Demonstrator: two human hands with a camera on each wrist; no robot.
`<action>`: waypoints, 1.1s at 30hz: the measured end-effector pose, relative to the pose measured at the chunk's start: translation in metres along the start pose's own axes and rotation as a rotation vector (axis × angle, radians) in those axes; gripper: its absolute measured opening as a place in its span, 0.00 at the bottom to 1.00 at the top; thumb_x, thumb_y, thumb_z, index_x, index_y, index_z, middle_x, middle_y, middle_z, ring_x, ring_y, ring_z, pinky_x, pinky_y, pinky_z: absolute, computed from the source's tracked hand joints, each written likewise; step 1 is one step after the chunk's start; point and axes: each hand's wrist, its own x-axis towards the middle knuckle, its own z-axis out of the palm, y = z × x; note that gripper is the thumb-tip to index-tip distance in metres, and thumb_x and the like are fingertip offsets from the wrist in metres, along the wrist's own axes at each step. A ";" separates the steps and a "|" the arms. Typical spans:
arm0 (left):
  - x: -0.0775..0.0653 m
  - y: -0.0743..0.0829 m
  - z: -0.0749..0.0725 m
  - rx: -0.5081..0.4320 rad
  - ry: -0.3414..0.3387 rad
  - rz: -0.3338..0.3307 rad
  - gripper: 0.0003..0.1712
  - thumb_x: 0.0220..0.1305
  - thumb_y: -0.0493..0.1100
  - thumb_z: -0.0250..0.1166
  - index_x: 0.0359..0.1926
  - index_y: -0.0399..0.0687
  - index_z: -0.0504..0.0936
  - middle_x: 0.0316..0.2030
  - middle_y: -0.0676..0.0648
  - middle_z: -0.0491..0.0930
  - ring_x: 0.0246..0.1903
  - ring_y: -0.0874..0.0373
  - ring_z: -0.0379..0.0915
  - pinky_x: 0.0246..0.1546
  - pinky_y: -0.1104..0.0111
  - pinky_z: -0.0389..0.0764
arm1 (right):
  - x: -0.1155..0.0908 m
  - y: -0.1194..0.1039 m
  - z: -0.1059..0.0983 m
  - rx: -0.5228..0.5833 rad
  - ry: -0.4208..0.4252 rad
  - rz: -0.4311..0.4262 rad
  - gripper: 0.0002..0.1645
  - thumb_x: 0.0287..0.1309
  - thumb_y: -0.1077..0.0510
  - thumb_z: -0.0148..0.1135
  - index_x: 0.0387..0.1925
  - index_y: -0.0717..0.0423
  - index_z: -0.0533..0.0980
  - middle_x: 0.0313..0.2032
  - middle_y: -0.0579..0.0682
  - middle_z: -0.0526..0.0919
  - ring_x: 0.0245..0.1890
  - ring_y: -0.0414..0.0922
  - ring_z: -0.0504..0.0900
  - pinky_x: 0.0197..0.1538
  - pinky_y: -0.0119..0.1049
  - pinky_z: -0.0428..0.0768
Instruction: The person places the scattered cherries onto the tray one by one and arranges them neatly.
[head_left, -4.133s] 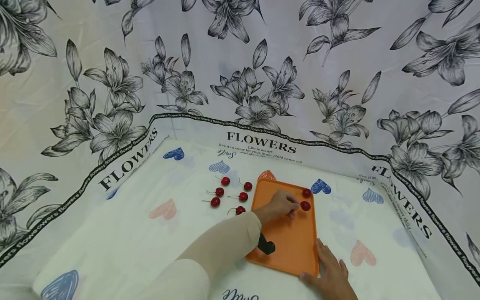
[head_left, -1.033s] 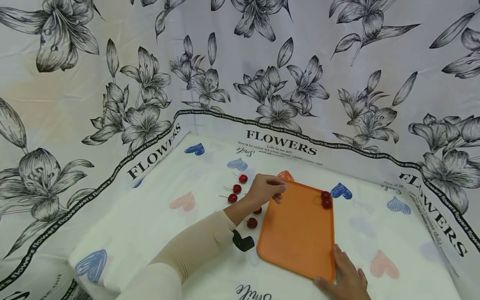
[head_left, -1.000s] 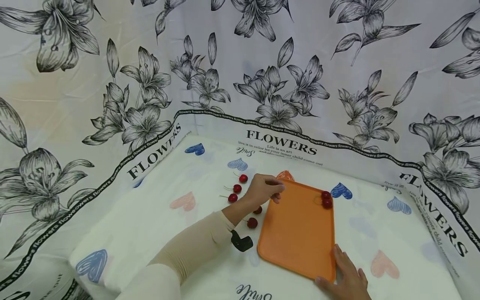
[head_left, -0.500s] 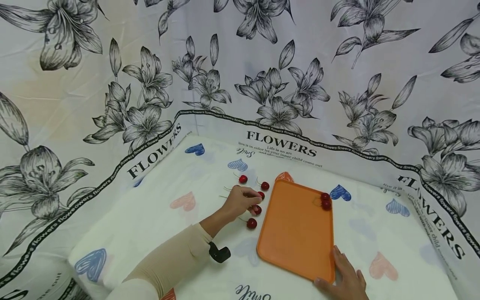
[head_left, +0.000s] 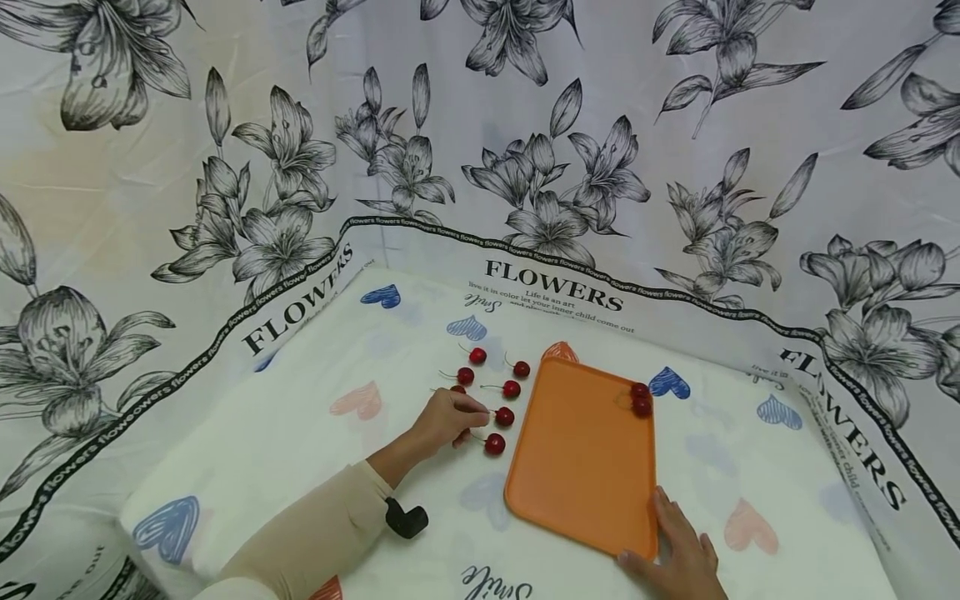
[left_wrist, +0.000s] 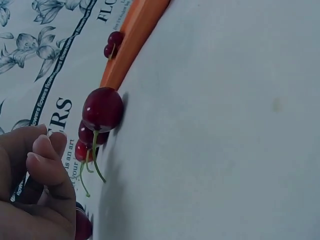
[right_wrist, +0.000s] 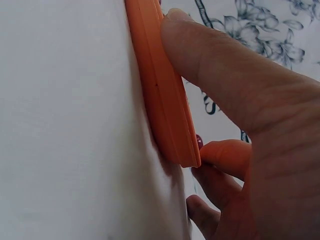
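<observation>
Several red cherries lie in two columns on the white cloth, left of an orange tray (head_left: pixel 585 467). My left hand (head_left: pixel 442 421) hovers at them, thumb and fingers bent toward each other by the stem of a cherry (head_left: pixel 504 416). A nearer cherry (head_left: pixel 494 443) lies just below the fingertips. In the left wrist view, the stems of the nearest cherry (left_wrist: pixel 102 110) and those behind it hang free of the fingers. The hand partly hides one cherry (head_left: pixel 457 389) in the left column. My right hand (head_left: pixel 678 550) rests at the tray's near right corner, thumb and fingers touching adjoining edges.
Two cherries (head_left: pixel 641 398) sit together in the tray's far right corner. A black device (head_left: pixel 407 518) is worn at the left wrist. Flower-printed fabric (head_left: pixel 525 150) rises behind and at the sides of the cloth (head_left: pixel 285 467).
Earlier, the left hand was over the tray beside a cherry there. It has since moved left, off the tray, to the cherries on the cloth. The right hand has stayed at the tray's corner.
</observation>
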 end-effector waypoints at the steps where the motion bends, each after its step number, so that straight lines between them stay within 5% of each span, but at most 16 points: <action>1: -0.001 -0.001 -0.001 0.016 0.000 -0.013 0.09 0.57 0.37 0.70 0.38 0.35 0.86 0.25 0.40 0.79 0.12 0.60 0.65 0.14 0.72 0.68 | 0.000 0.000 0.000 -0.001 -0.001 0.001 0.69 0.47 0.32 0.68 0.73 0.65 0.43 0.71 0.66 0.46 0.69 0.67 0.43 0.58 0.72 0.36; 8: 0.000 -0.012 -0.003 0.221 0.014 -0.029 0.04 0.58 0.39 0.70 0.34 0.43 0.87 0.22 0.45 0.80 0.11 0.61 0.66 0.10 0.73 0.65 | -0.002 -0.002 0.001 0.009 0.004 0.004 0.69 0.47 0.32 0.68 0.73 0.65 0.43 0.71 0.66 0.46 0.69 0.67 0.42 0.58 0.72 0.35; 22: 0.003 -0.015 -0.007 0.311 -0.173 0.028 0.07 0.57 0.32 0.68 0.38 0.42 0.84 0.25 0.49 0.79 0.12 0.59 0.70 0.12 0.72 0.69 | -0.001 -0.001 -0.001 -0.019 0.017 -0.005 0.69 0.46 0.32 0.69 0.73 0.65 0.43 0.71 0.66 0.46 0.69 0.67 0.43 0.58 0.72 0.36; 28: 0.005 -0.018 -0.003 0.486 -0.183 0.109 0.01 0.58 0.36 0.69 0.32 0.45 0.85 0.12 0.53 0.74 0.08 0.63 0.66 0.11 0.73 0.68 | 0.000 0.000 -0.001 -0.013 0.024 0.001 0.69 0.46 0.32 0.69 0.73 0.66 0.44 0.71 0.66 0.47 0.69 0.68 0.43 0.57 0.73 0.37; 33: 0.003 -0.019 -0.004 0.485 -0.168 0.106 0.02 0.58 0.36 0.69 0.31 0.48 0.87 0.10 0.53 0.73 0.08 0.64 0.64 0.11 0.73 0.66 | 0.002 0.001 0.001 -0.016 0.031 -0.009 0.69 0.45 0.32 0.70 0.72 0.67 0.46 0.71 0.65 0.46 0.69 0.67 0.44 0.57 0.73 0.38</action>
